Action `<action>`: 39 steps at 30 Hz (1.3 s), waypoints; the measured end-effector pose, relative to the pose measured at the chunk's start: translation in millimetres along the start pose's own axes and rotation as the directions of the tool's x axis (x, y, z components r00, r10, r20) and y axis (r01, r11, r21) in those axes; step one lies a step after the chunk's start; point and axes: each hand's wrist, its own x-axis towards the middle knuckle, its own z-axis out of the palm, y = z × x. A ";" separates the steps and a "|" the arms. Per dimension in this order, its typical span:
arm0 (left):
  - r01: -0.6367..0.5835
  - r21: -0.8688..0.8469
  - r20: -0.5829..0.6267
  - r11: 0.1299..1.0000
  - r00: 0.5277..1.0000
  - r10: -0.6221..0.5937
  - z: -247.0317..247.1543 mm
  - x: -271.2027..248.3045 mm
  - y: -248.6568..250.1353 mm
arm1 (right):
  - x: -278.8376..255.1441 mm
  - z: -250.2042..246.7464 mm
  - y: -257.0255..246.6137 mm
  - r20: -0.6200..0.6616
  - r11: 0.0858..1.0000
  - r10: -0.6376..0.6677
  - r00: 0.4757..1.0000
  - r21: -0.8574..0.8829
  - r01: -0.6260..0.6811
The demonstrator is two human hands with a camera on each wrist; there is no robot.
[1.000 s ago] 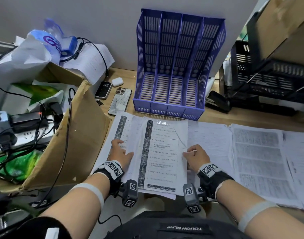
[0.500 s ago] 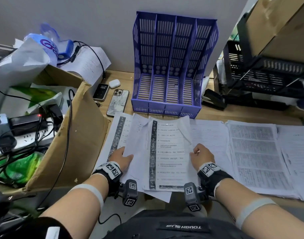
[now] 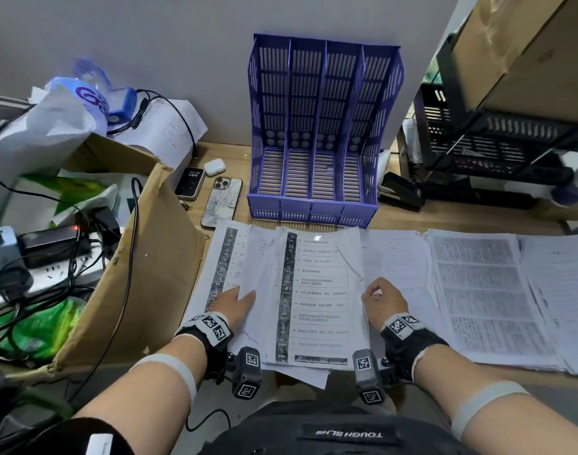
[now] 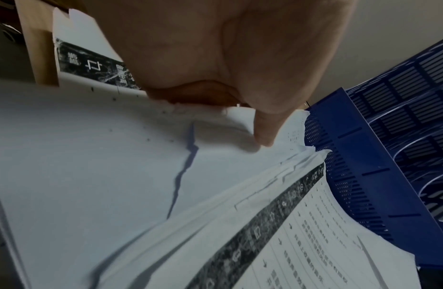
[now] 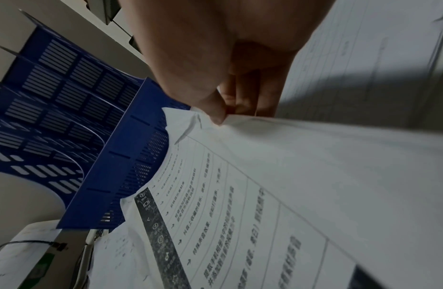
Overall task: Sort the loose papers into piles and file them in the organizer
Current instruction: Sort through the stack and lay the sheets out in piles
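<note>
The right hand (image 3: pixel 384 303) pinches the right edge of the top sheet (image 3: pixel 323 297) of a loose bundle of papers, thumb above and curled fingers (image 5: pixel 242 97) below, as the right wrist view shows. That sheet carries a dark patterned strip down its left side and rows of printed lines. The left hand (image 3: pixel 236 305) lies on the left part of the same bundle, its thumb (image 4: pixel 264 127) pressing down on a plain white sheet (image 4: pixel 116 166); its fingers are tucked under the lifted edge, so how far they curl cannot be told. The bundle sits at the near edge of the worktop (image 3: pixel 478 218), left of centre, its far edge just in front of the blue organizer (image 3: pixel 323 133). The organizer stands upright against the wall at the worktop's far edge, its four slots open toward the person. More paper piles (image 3: pixel 484 297) lie flat along the near edge toward the right corner, overlapping one another. Two phones (image 3: pixel 222 201) and a white earbud case (image 3: pixel 214 166) lie left of the organizer, beside an open cardboard box (image 3: pixel 143 257) holding cables and a power strip. A black stapler (image 3: pixel 400 192) rests to the organizer's right, under a black wire rack (image 3: pixel 497 142).
</note>
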 end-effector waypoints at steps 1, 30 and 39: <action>0.009 0.003 0.003 1.000 1.000 -0.009 0.6 0.9 -0.2 | 0.4 1.1 -0.6 0.021 1.000 0.012 1.000 0.017 -0.012; -0.084 0.100 0.023 0.991 0.996 0.082 16.3 0.2 6.5 | 3.7 -0.1 13.1 0.146 1.000 0.006 0.989 0.012 -0.008; -0.236 -0.169 -0.526 0.957 0.843 0.115 -55.7 -22.9 11.7 | 11.0 -3.8 -1.4 0.072 0.999 0.030 0.997 -0.035 -0.027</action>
